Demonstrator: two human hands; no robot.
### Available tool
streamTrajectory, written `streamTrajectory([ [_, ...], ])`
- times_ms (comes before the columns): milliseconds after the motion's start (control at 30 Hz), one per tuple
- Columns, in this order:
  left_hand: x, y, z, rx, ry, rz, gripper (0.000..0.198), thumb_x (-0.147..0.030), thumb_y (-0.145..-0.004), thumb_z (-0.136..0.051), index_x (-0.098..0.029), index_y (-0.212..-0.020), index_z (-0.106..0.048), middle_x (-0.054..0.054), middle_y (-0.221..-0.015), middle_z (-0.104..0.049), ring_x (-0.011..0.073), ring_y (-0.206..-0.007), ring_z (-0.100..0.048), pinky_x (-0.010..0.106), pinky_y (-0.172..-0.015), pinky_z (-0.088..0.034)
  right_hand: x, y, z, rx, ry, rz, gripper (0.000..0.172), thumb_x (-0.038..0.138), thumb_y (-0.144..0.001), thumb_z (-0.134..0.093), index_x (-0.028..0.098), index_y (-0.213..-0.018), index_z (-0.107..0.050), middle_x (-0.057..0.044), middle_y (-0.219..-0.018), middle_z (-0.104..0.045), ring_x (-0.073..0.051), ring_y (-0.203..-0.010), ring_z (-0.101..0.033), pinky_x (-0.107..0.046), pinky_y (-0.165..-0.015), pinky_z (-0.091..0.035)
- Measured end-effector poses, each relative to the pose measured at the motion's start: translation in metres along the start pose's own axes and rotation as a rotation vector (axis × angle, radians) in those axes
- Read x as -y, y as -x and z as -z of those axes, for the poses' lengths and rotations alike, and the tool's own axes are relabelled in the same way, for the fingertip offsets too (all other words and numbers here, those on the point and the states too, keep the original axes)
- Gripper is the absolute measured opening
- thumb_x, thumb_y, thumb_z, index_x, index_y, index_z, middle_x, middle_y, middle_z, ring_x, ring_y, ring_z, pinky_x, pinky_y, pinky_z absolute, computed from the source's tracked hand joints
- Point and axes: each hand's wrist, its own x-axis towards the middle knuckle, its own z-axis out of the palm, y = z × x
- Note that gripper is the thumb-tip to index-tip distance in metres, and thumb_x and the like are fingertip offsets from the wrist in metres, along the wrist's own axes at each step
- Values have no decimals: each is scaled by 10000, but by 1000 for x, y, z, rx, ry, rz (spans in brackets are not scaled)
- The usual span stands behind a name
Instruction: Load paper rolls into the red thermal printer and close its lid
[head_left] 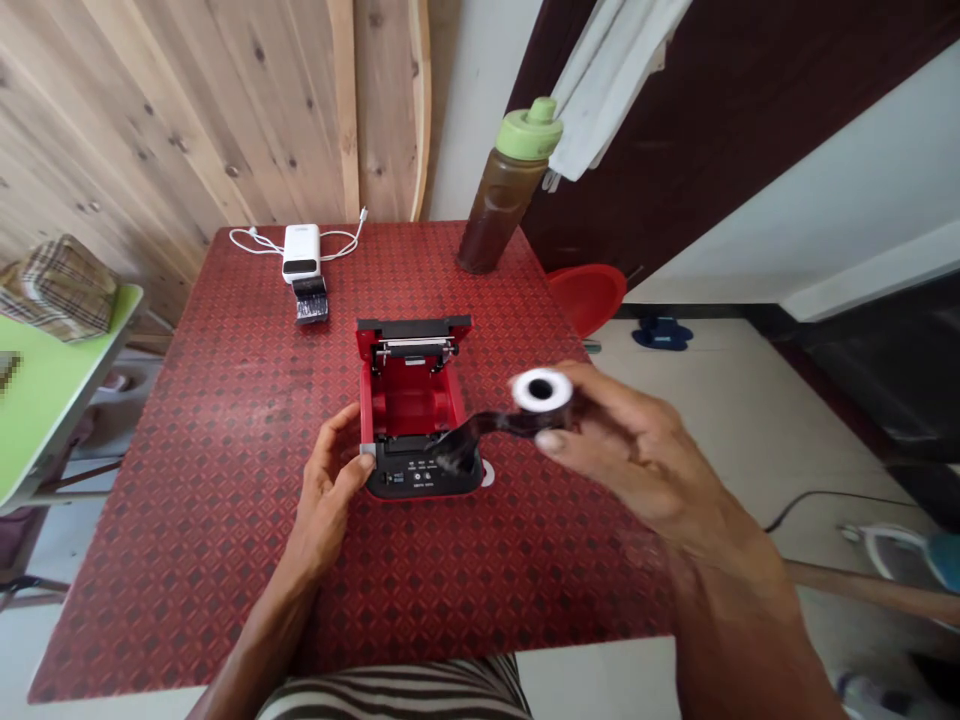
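Note:
A small red and black label printer (pixel 409 410) stands on the table with its lid (pixel 415 345) tipped up, baring the red inner bay. My left hand (pixel 330 490) grips the printer's near left corner, thumb on top and fingers along the side. Off to the right, my right hand (pixel 615 430) holds a roll of paper (pixel 542 390) between thumb and fingers, its white end facing up. From the roll, a loose dark strip (pixel 480 428) runs left over the printer's button panel (pixel 420 472). The fingers behind the roll are partly hidden.
A white power bank (pixel 301 250) with a cable lies at the back left of the red patterned table (pixel 225 480), beside a crumpled dark strip (pixel 311 302). A tall bottle (pixel 504 200) with a green cap stands at the back right. A red stool (pixel 592 295) is beyond the right edge.

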Motion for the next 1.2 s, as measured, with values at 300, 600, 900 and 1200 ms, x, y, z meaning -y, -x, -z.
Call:
streamTrajectory([
  [300, -10, 0, -5, 21, 42, 10, 617, -501, -998, -818, -274, -1549, -660, 136, -1612, -711, 366, -1461, -697, 539, -1224, -554, 3, -44, -88, 236, 769, 188, 261, -2, -983, -625, 225, -1074, -716, -102, -1053, -818, -294, -1038, -724, -420, -911, -522],
  [600, -13, 0, -6, 25, 39, 38, 647, -531, -991, -819, -279, -1558, -636, 143, -1562, -734, 363, -1350, -749, 545, -1148, -598, -15, -72, -99, 292, 846, 186, 225, 33, -907, -705, 222, -1001, -785, -113, -1011, -837, -317, -1000, -749, -469, -973, -529],
  [900, -16, 1, -6, 34, 48, 67, 666, -543, -982, -840, -285, -1560, -632, 139, -1557, -735, 364, -1376, -733, 535, -1139, -608, -15, -76, -98, 358, 781, 149, 237, 25, -955, -674, 201, -998, -826, -126, -1093, -869, -335, -1102, -794, -520, -1077, -573],
  [1200, -20, 1, -7, 49, 33, 59, 633, -528, -997, -822, -295, -1555, -633, 133, -1573, -735, 369, -1395, -736, 557, -1160, -610, 17, -36, -58, 326, 386, 270, 436, 79, -1081, -610, 300, -1400, -810, -38, -1320, -872, -246, -1230, -801, -464, -1093, -672],
])
